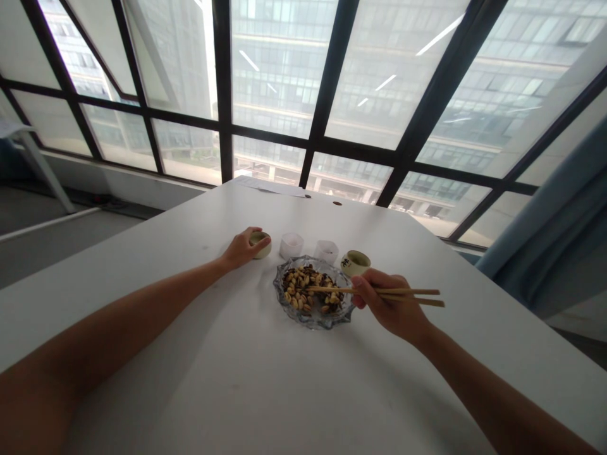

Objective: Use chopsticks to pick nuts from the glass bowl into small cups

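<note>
My left hand [243, 247] is wrapped round a small greenish cup [262, 248] at the left end of a row. In my right hand [386, 301] is a pair of wooden chopsticks [408, 292], their tips among the nuts [298, 299] in a scalloped glass dish [313, 321]. The nuts are pale and dark brown. Behind the dish stand two whitish translucent cups, one on the left [291, 246] and one on the right [326, 252]. Another greenish cup [355, 262] with dark lettering is just beyond my right hand.
Everything stands on a white table [227, 379]. Papers [270, 187] lie at its far edge, near two dark round spots. Beyond are large black-framed windows [313, 120]. A blue curtain [550, 234] hangs at the right.
</note>
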`<state>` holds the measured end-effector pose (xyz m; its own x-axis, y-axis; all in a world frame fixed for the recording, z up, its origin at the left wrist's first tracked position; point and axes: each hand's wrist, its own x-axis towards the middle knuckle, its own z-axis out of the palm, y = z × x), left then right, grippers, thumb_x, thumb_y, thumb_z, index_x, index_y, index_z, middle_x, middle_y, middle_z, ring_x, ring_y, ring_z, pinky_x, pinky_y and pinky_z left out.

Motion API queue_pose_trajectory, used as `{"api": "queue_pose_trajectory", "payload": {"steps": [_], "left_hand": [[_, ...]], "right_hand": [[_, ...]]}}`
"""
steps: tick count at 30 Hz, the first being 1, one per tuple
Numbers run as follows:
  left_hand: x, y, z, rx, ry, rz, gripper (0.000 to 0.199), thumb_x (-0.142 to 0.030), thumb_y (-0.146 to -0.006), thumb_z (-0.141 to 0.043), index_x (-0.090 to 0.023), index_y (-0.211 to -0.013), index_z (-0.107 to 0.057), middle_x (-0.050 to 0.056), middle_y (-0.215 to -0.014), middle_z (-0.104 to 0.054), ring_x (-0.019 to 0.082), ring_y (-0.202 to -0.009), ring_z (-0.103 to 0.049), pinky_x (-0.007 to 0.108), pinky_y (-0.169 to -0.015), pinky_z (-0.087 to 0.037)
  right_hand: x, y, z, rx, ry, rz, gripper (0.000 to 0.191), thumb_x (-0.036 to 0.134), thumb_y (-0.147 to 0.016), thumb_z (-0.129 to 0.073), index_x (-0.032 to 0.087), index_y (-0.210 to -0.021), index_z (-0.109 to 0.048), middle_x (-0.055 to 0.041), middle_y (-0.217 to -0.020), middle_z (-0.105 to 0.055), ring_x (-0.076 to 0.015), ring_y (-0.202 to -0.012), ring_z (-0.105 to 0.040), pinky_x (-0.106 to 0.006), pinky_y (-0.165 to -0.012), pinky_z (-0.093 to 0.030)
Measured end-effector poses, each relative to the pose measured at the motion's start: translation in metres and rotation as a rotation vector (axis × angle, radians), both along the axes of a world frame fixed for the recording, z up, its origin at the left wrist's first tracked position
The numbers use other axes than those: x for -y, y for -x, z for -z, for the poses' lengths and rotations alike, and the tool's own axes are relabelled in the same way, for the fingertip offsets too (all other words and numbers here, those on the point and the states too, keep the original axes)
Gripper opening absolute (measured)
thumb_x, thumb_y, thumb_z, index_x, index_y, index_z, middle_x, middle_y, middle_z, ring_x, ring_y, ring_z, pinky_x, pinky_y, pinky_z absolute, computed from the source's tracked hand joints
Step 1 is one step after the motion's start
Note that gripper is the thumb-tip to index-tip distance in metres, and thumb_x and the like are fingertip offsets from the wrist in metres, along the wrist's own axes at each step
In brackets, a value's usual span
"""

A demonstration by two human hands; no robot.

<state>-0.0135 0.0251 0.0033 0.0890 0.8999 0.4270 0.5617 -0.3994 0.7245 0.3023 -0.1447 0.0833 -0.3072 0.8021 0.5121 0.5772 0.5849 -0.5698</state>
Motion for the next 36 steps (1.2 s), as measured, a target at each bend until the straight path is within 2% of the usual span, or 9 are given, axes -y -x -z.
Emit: {"api": "queue_pose_trajectory", "payload": {"steps": [4,9,24,27,30,33,36], "left_hand": [[0.0,0.0,0.0,0.0,-0.003,0.006,0.073,-0.07,-0.078,-0.056,-0.012,-0.122,-0.06,0.016,-0.111,-0.072,0.028,-0.096,-0.069,0.041,-0.09,-0.053],[0.001,-0.001,-0.002,0.002,0.004,0.01,0.073,-0.07,-0.078,-0.056,-0.012,-0.122,-0.06,0.016,-0.109,-0.072,0.028,-0.091,-0.07,0.041,-0.087,-0.054],[-0.003,0.001,0.002,0.001,-0.004,0.008,0.072,-0.071,-0.079,-0.057,-0.013,-0.122,-0.06,0.016,-0.111,-0.072,0.029,-0.098,-0.069,0.042,-0.091,-0.053],[-0.004,0.003,0.004,0.008,0.006,0.002,0.08,-0.07,-0.075,-0.063,-0.012,-0.129,-0.054,0.017,-0.116,-0.07,0.028,-0.099,-0.069,0.043,-0.092,-0.053],[-0.003,0.006,0.006,-0.001,0.055,0.034,0.09,-0.067,-0.065,-0.074,-0.012,-0.132,-0.05,0.017,-0.116,-0.07,0.029,-0.1,-0.069,0.043,-0.091,-0.054],[0.0,0.008,0.005,-0.026,0.064,0.095,0.086,-0.064,-0.061,-0.077,-0.014,-0.126,-0.053,0.014,-0.112,-0.071,0.029,-0.1,-0.069,0.042,-0.09,-0.055],[0.004,0.008,0.003,-0.049,0.001,0.128,0.08,-0.062,-0.061,-0.078,-0.016,-0.121,-0.054,0.012,-0.112,-0.07,0.029,-0.1,-0.069,0.041,-0.089,-0.055]], "right_hand": [[0.001,-0.001,-0.002,0.029,-0.034,-0.041,0.046,0.045,-0.098,-0.053,0.021,-0.06,-0.06,-0.0012,-0.049,-0.064,-0.0117,-0.04,-0.058,-0.023,-0.04,-0.044],[0.002,-0.001,-0.004,-0.009,-0.072,-0.015,0.045,0.044,-0.099,-0.053,0.022,-0.06,-0.06,-0.0011,-0.049,-0.064,-0.0116,-0.039,-0.058,-0.022,-0.039,-0.044],[-0.001,-0.001,-0.001,-0.056,0.031,-0.011,0.047,0.05,-0.097,-0.054,0.021,-0.06,-0.061,-0.0018,-0.05,-0.064,-0.0128,-0.042,-0.06,-0.023,-0.041,-0.047],[-0.007,-0.003,0.002,-0.238,0.068,0.058,0.049,0.058,-0.092,-0.059,0.02,-0.061,-0.061,-0.0021,-0.048,-0.064,-0.0133,-0.04,-0.059,-0.023,-0.039,-0.048],[-0.019,-0.008,0.007,-0.491,0.116,0.149,0.051,0.067,-0.081,-0.067,0.019,-0.063,-0.063,-0.0017,-0.045,-0.062,-0.013,-0.036,-0.056,-0.023,-0.036,-0.047],[-0.033,-0.014,0.011,-0.746,0.192,0.187,0.053,0.069,-0.069,-0.076,0.017,-0.062,-0.063,-0.0008,-0.043,-0.06,-0.0124,-0.034,-0.054,-0.023,-0.034,-0.046],[-0.044,-0.019,0.017,-0.976,0.282,0.196,0.052,0.065,-0.062,-0.083,0.017,-0.062,-0.062,-0.0002,-0.043,-0.06,-0.0116,-0.036,-0.053,-0.022,-0.033,-0.045]]}}
